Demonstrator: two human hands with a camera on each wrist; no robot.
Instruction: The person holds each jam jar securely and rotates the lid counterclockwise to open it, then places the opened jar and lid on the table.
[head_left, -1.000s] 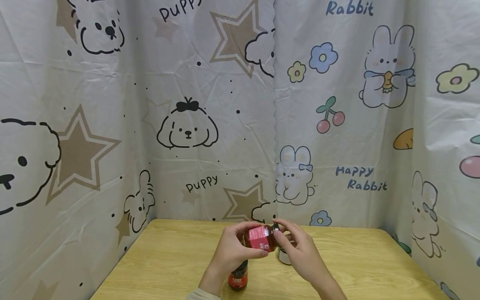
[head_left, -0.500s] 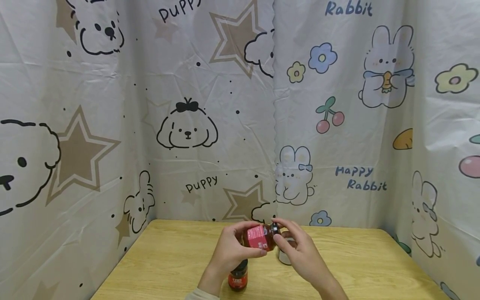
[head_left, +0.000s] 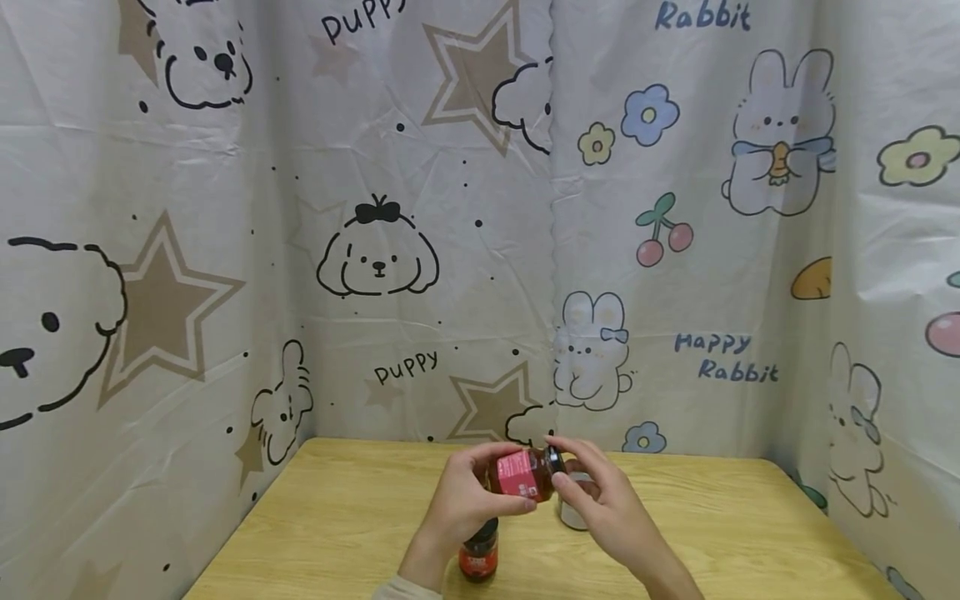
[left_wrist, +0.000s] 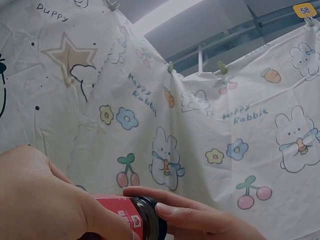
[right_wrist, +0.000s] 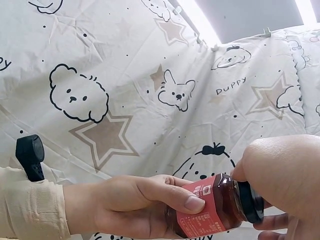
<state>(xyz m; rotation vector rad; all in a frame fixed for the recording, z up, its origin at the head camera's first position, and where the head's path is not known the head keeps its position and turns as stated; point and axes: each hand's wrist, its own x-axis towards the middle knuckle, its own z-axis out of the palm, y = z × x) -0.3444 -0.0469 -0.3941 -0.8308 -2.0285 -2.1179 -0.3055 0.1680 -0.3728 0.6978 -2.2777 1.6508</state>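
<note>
A glass jar (head_left: 516, 475) with a red-pink label and dark reddish contents lies sideways above the table, its black lid (right_wrist: 250, 202) pointing right. My left hand (head_left: 461, 492) grips the jar's body, thumb along the label side. The thumb and fingers of my right hand (head_left: 603, 500) pinch the lid, which sits at the jar's mouth. Below my left wrist, a second jar (head_left: 478, 557) with a black lid and red label stands upright on the table. Partly hidden behind my right hand is a pale cylindrical container (head_left: 573, 512).
The light wood-grain table (head_left: 360, 517) extends to both sides of my hands. Printed curtains (head_left: 420, 333) with puppies, rabbits and stars enclose it at the back and sides. A black device (right_wrist: 31, 155) is worn at my left sleeve.
My right thumb has slid slightly lower on the lid, and the fingers have shifted a little. My left hand holds the jar in nearly the same place. The head view has shifted slightly.
</note>
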